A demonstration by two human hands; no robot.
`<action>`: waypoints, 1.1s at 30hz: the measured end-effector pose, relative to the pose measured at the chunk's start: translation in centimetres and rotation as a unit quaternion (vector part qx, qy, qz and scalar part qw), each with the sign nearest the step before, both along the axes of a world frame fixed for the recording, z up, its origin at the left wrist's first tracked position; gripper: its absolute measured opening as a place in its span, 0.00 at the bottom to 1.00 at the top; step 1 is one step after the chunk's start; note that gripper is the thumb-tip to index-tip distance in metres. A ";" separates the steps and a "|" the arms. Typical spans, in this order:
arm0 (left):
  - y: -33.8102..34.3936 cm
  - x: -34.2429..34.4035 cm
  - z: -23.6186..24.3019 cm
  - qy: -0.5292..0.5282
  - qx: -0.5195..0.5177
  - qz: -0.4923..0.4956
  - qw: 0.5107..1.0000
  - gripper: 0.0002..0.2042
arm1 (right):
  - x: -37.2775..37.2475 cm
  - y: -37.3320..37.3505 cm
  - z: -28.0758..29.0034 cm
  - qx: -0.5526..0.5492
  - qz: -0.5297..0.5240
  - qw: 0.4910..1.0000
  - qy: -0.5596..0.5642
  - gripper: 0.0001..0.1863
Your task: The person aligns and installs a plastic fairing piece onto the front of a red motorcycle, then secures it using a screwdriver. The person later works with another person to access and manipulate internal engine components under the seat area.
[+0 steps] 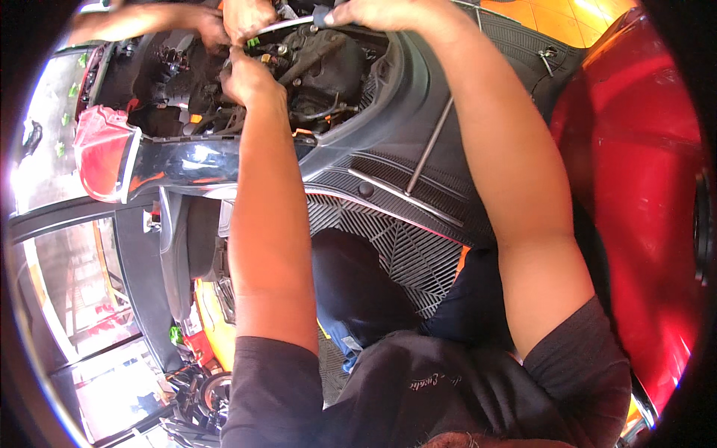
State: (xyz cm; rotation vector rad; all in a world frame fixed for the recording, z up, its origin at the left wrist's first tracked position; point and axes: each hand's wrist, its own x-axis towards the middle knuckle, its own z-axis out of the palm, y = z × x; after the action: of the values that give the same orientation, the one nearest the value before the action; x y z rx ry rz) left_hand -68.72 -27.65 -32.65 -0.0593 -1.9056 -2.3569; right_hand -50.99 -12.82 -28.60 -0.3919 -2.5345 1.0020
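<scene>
At the top of the head view, my right hand (366, 13) closes round the dark end of a slim, slightly curved silvery bar (287, 25). The bar runs left over the exposed machinery (317, 63) of a black vehicle. My left hand (252, 79) reaches into that machinery below the bar, its fingers bent together; what they grip is hidden. Right above it are another person's hands: one hand (246, 19) sits close to the bar's left end, and the other hand (214, 30) comes in from the left along a bare forearm.
Black body panels (190, 160) and a red-and-white light (106, 153) border the machinery. A thin metal rod (429, 149) lies across the dark ribbed panel to the right. Red bodywork (635, 164) stands close to my right arm. Black grating (414, 261) covers the floor below.
</scene>
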 end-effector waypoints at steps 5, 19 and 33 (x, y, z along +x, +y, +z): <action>0.1 1.0 -0.5 0.169 -0.046 -0.035 0.984 0.19 | -0.3 -1.3 -0.2 -0.007 -0.029 1.000 0.010 0.19; -2.6 -4.1 2.7 0.240 -0.519 -0.071 0.818 0.21 | -1.8 -5.8 -1.0 0.071 -0.024 0.996 -0.044 0.12; -1.9 -1.9 3.7 0.115 -0.310 -0.193 0.924 0.18 | -3.2 -4.5 -5.4 -0.520 0.076 0.851 0.000 0.17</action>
State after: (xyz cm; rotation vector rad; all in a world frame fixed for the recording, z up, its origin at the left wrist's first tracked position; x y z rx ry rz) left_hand -70.67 -29.55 -28.93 -0.7889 -2.6007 -1.7039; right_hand -54.17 -17.30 -33.95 -0.4527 -1.7908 2.3801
